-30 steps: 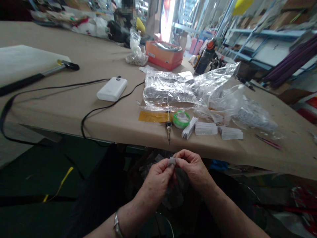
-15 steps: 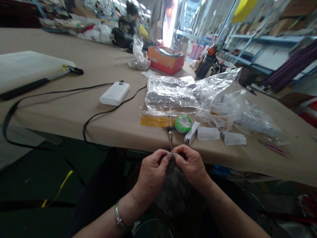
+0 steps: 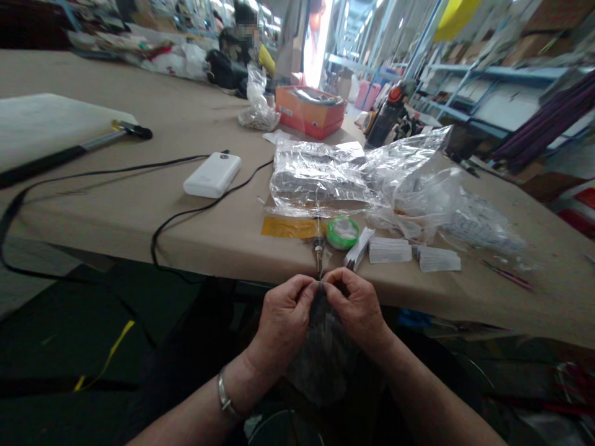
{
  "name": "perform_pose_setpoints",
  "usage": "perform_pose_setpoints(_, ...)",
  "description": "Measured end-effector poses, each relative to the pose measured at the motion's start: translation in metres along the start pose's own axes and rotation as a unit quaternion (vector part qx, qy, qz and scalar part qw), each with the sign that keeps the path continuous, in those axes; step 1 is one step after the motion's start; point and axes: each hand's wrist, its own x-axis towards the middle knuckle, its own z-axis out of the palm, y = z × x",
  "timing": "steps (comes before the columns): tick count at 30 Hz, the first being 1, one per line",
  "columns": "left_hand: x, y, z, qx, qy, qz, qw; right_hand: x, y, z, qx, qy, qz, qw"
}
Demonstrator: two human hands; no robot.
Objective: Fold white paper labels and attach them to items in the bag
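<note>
Small pale piece (image 3: pixel 320 283), at the near edge of the table. Blue shelving (image 3: pixel 506 71) recedes into a brightly lit background; brown covering (image 3: pixel 106 204) spans the tabletop. Clear plastic packaging (image 3: pixel 320 176) lies in front of a red-orange box (image 3: pixel 309 113). Left hand (image 3: pixel 282 316) and right hand (image 3: pixel 357 306) pinch the piece between them. Nearby are a white device (image 3: pixel 212 175) and a slim metal-tipped tool (image 3: pixel 318 248). Compared with a second ago, the hands are closer to the tool's tip; contact seems likely, though fingers obscure it.
</note>
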Motion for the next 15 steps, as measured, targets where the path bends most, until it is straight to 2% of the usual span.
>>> perform_pose_setpoints(15, 0.0067, -0.0002, 0.0019, 0.003, 0.013, 0.008, 1.0, 0.0031, -0.0012, 0.0024, -0.006, 0.023, -0.004, 1.0)
